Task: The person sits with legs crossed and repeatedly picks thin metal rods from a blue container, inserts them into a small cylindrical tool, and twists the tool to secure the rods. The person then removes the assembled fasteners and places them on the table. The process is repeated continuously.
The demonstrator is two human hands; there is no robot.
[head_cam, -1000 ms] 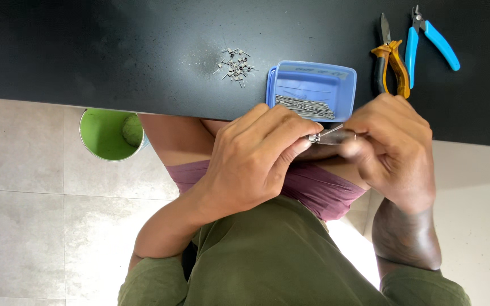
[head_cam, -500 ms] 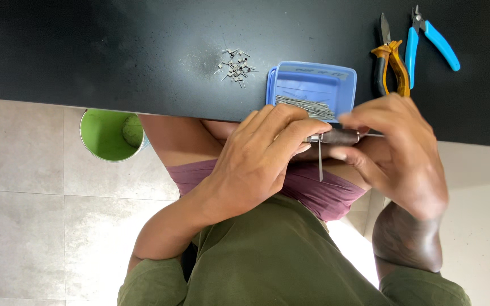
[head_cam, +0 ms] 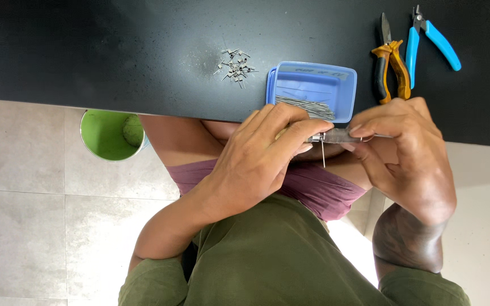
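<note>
My left hand point(head_cam: 256, 164) is closed around a small grey metal tool point(head_cam: 336, 136) held just below the black table's point(head_cam: 114, 51) near edge, over my lap. From the other side, my right hand point(head_cam: 409, 153) pinches the tool's metal end with thumb and fingers. A thin straight metal pin point(head_cam: 323, 154) sticks down from the tool between the two hands. Right behind the hands, a blue plastic tray point(head_cam: 313, 76) holds a bundle of straight pins point(head_cam: 304, 105).
A small heap of bent metal pieces point(head_cam: 235, 65) lies left of the tray. Orange-handled pliers point(head_cam: 389, 62) and blue-handled cutters point(head_cam: 432, 39) lie at the table's right. A green cup point(head_cam: 109, 135) stands on the tiled floor below the table edge.
The thin pin now hangs down between my hands; a second ago it did not show. My right hand's fingers have shifted slightly along the tool.
</note>
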